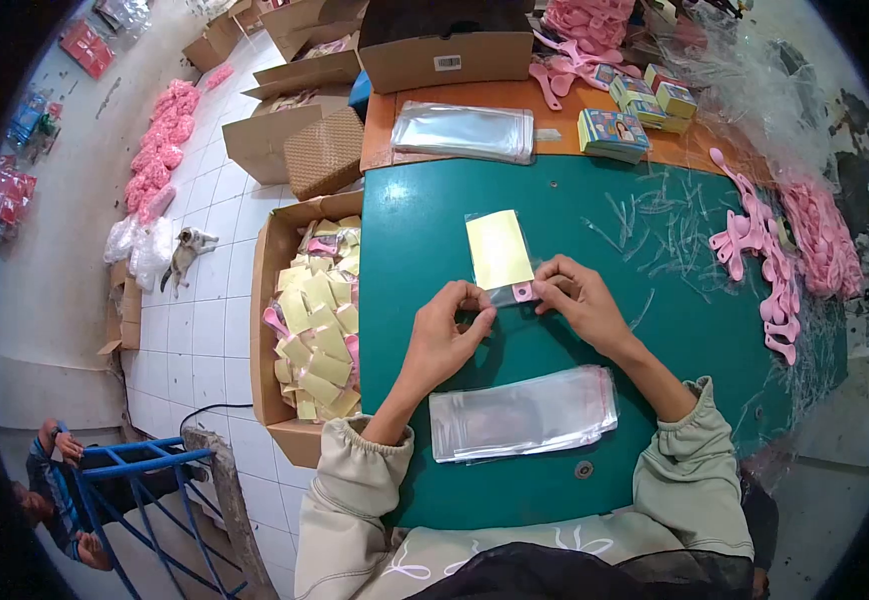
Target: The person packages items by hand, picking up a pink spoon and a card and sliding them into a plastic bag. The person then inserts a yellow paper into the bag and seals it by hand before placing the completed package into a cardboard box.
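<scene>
Both hands meet at the lower end of a clear plastic packet holding a pale yellow card (500,250), above the green tabletop. A small pink piece (524,291) shows at its bottom edge. My left hand (452,322) has its thumb and forefinger closed at the packet's lower left corner. My right hand (580,303) pinches the lower right corner, beside the pink piece. Nearer to me, a stack of clear plastic bags (525,414) lies flat between my forearms.
An open carton (268,377) of yellow-card packets stands left of the green table (405,215). Pink spoons (755,245) and plastic strips lie right. Small boxes (615,136) and more bags (463,131) sit at the back. A cat (187,257) and a person (55,490) are left.
</scene>
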A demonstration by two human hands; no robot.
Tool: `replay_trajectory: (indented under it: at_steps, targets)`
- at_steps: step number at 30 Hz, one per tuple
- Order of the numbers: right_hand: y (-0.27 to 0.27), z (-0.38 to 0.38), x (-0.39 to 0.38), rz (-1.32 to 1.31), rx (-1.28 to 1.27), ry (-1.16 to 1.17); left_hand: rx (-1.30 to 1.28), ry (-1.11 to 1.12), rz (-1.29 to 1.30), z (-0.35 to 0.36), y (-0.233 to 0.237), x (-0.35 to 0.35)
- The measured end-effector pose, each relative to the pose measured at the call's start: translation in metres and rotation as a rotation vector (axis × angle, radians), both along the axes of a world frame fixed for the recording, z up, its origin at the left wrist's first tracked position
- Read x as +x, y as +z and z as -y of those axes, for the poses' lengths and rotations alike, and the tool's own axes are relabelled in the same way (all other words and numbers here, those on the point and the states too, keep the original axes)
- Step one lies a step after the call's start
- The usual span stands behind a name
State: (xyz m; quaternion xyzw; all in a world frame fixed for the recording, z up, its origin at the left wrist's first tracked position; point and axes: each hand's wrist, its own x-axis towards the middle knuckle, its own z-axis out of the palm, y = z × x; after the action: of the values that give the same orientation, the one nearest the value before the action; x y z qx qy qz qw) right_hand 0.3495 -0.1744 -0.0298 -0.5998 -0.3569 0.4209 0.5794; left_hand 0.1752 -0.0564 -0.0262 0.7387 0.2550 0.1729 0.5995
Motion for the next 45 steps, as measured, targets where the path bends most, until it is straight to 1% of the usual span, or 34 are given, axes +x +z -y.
replay_trajectory:
  at_steps: [2, 5, 11, 14, 17, 23, 26, 28, 30, 32, 34, 36, 37, 40, 41, 43, 44, 45]
  targets:
    - [0.001, -0.003, -0.003, -0.023, 0.021, -0.023, 0.032, 0.012, -0.015, 0.001, -0.002, 0.002]
    - [-0.002, -0.005, -0.006, 0.060, -0.003, -0.107, -0.043, 0.085, -0.023, 0.004, 0.000, 0.005]
    - [-0.002, -0.007, -0.011, 0.007, 0.008, -0.216, -0.075, 0.218, 0.033, 0.008, 0.001, 0.010]
    - [-0.003, -0.007, -0.010, 0.015, 0.015, -0.195, -0.073, 0.185, 0.033, 0.007, -0.002, 0.009]
    - [-0.005, -0.007, -0.009, 0.059, 0.003, -0.162, -0.037, 0.144, -0.052, 0.005, -0.003, 0.009]
    - [-0.004, -0.005, -0.012, 0.161, -0.020, -0.148, 0.021, 0.169, 0.021, 0.006, -0.003, 0.007]
    - [0.012, 0.005, 0.002, 0.326, -0.049, -0.130, -0.178, 0.165, 0.022, -0.005, 0.011, -0.011]
    - [0.042, 0.025, 0.034, 0.765, -0.099, -0.119, -0.213, 0.273, 0.038, -0.017, 0.026, -0.043]
    - [0.058, 0.056, 0.080, 0.978, -0.203, -0.320, -0.167, 0.426, 0.072, -0.030, 0.035, -0.081]
    - [0.042, 0.109, 0.149, 1.192, -0.261, -0.513, -0.047, 0.561, 0.051, -0.053, 0.015, -0.129]
    - [0.028, 0.161, 0.207, 1.366, -0.618, -0.588, -0.003, 0.626, 0.141, -0.081, -0.030, -0.176]
    - [0.028, 0.173, 0.226, 1.321, -0.552, -0.698, 0.152, 0.618, -0.299, -0.099, -0.058, -0.217]
    - [0.030, 0.172, 0.229, 1.294, -0.518, -0.754, 0.230, 0.605, -0.520, -0.100, -0.058, -0.222]
    - [0.039, 0.150, 0.242, 1.364, -0.401, -0.682, 0.393, 0.618, -0.412, -0.096, -0.053, -0.202]
    - [0.032, 0.148, 0.260, 1.484, -0.453, -0.609, 0.303, 0.587, -0.299, -0.093, -0.046, -0.189]
    - [0.013, 0.144, 0.303, 1.721, -0.548, -0.451, 0.462, 0.539, -0.352, -0.085, -0.028, -0.160]
    - [0.015, 0.138, 0.311, 1.579, -0.633, -0.405, 0.542, 0.514, -0.378, -0.082, -0.018, -0.149]
    - [0.019, 0.132, 0.316, 1.434, -0.712, -0.358, 0.675, 0.470, -0.395, -0.078, -0.006, -0.140]
